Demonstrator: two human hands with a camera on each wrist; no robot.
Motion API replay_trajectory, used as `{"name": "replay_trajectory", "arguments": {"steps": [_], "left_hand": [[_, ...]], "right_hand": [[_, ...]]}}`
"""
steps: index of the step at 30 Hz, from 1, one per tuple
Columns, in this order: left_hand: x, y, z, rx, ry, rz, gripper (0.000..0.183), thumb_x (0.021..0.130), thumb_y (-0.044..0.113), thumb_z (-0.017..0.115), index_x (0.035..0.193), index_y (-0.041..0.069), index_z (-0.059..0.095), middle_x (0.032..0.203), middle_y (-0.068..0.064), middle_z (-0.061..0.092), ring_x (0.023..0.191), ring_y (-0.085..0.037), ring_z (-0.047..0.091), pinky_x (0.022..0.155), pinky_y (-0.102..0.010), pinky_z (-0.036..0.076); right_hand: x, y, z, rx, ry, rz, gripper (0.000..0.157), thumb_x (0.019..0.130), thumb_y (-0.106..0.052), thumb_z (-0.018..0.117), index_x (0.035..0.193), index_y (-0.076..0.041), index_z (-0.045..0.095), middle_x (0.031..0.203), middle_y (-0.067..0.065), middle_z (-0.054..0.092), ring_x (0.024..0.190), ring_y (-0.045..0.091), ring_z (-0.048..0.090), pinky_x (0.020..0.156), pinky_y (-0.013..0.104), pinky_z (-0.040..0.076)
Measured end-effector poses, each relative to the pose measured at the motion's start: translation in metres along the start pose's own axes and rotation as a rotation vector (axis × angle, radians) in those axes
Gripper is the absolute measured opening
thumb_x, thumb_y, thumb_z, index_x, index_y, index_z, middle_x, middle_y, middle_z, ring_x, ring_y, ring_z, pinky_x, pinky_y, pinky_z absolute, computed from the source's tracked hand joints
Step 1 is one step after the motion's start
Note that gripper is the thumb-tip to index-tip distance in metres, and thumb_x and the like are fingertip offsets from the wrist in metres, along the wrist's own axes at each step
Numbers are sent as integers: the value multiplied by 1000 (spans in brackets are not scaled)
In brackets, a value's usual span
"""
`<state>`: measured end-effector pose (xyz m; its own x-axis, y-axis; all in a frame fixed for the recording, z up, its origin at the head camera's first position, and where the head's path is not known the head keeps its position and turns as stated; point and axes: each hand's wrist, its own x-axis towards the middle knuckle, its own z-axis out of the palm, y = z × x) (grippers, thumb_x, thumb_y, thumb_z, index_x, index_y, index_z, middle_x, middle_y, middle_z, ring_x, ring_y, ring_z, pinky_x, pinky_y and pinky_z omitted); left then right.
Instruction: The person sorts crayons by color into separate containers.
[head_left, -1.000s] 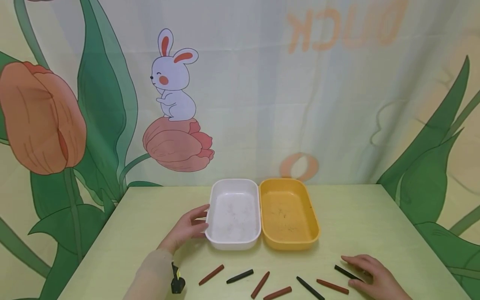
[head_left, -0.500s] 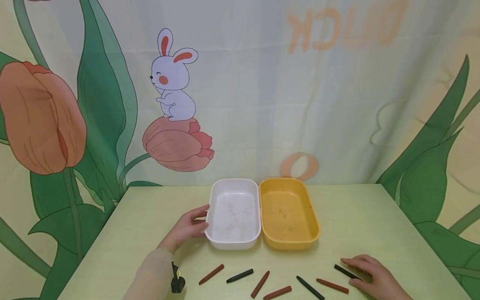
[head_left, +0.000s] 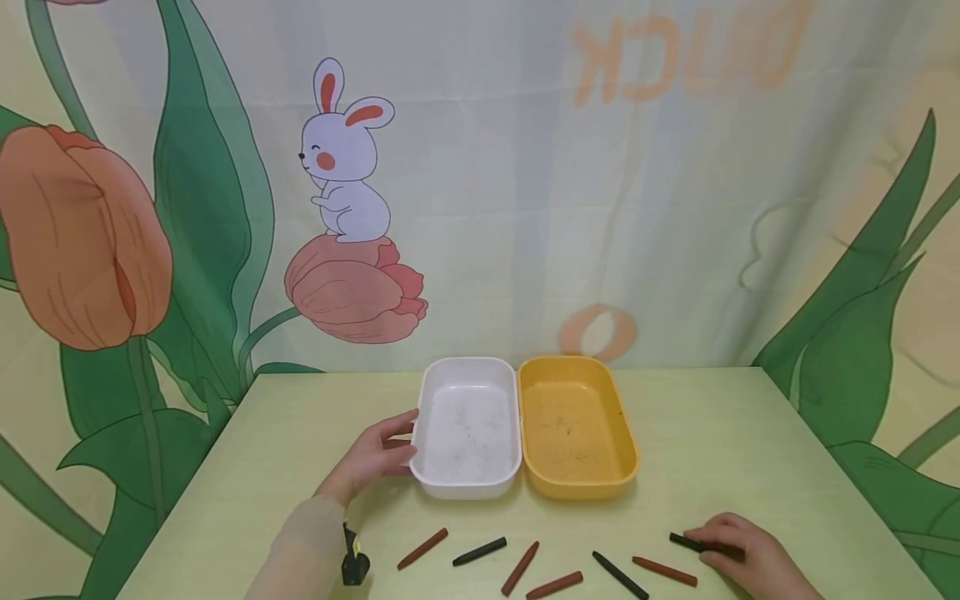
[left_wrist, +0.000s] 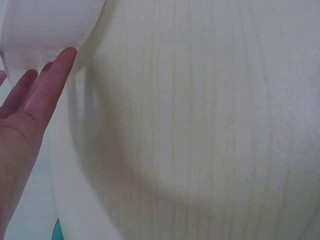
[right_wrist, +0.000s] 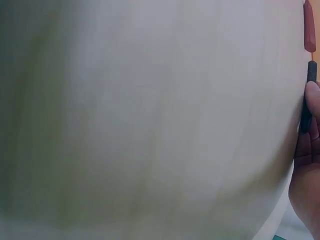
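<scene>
My right hand (head_left: 746, 557) pinches a black crayon (head_left: 684, 541) between thumb and fingers at the right front of the table. In the right wrist view, the thumb lies along that black crayon (right_wrist: 312, 72). With fairly straight fingers, my left hand (head_left: 371, 458) touches the left side of a white tray (head_left: 467, 492). The left wrist view shows these fingers (left_wrist: 50, 90) against the tray's outer wall (left_wrist: 47, 30). A reddish-brown crayon (head_left: 664, 572) lies just left of my right hand, and another black crayon (head_left: 620, 575) lies beyond it.
A yellow tray (head_left: 581, 492) stands against the white tray's right side. More crayons lie along the table's front: a brown one (head_left: 422, 549), a black one (head_left: 480, 552) and two brown ones (head_left: 521, 569), (head_left: 555, 585). A printed curtain (head_left: 487, 208) hangs behind the table.
The fingers of my right hand have closed on the black crayon, which now sits slightly turned in the grip. My left hand and both trays have stayed put.
</scene>
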<state>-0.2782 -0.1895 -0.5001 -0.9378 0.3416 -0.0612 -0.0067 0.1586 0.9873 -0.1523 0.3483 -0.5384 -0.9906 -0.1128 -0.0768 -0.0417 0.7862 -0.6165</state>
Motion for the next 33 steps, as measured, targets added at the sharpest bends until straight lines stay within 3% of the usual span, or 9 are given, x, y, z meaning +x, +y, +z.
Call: {"name": "replay_trajectory", "arguments": {"steps": [8,16,19,24,30,33], "left_hand": [[1,0,0,15,9,-15,64,94,2,61,152,1,35,145,-31,41,125,-47,51,81,-47,57],[3,-1,0,24,17,-35,64,94,3,62,152,5,37,146,-28,43,125,-45,51,82,-48,57],[3,1,1,33,20,-34,64,94,4,63,152,5,37,146,-27,43,125,-45,51,82,-49,57],[3,3,2,40,23,-37,64,94,4,63,152,5,38,145,-27,44,124,-45,52,81,-49,57],[2,4,2,39,27,-39,64,94,3,62,152,5,37,145,-27,44,124,-45,52,81,-49,57],[3,3,2,39,26,-42,64,94,3,62,152,5,37,145,-27,44,124,-46,52,81,-48,57]], "right_hand": [[0,-2,-3,37,21,25,24,85,-8,76,105,-20,78,96,-6,62,83,9,56,72,24,51],[6,-24,-11,97,99,-19,25,85,-4,75,103,-21,78,99,-3,63,87,12,57,76,23,52],[9,-29,-12,110,163,-118,27,84,-2,75,103,-20,78,97,-5,64,85,9,57,73,22,52],[16,-33,-13,103,275,-353,28,79,1,78,100,-17,79,92,-8,64,79,5,58,67,19,51],[30,-47,-14,150,287,-503,28,79,5,76,102,-12,78,92,-4,64,78,7,59,66,19,51],[37,-57,-12,175,290,-540,27,80,5,76,102,-11,77,93,-1,65,78,9,59,65,19,51]]}}
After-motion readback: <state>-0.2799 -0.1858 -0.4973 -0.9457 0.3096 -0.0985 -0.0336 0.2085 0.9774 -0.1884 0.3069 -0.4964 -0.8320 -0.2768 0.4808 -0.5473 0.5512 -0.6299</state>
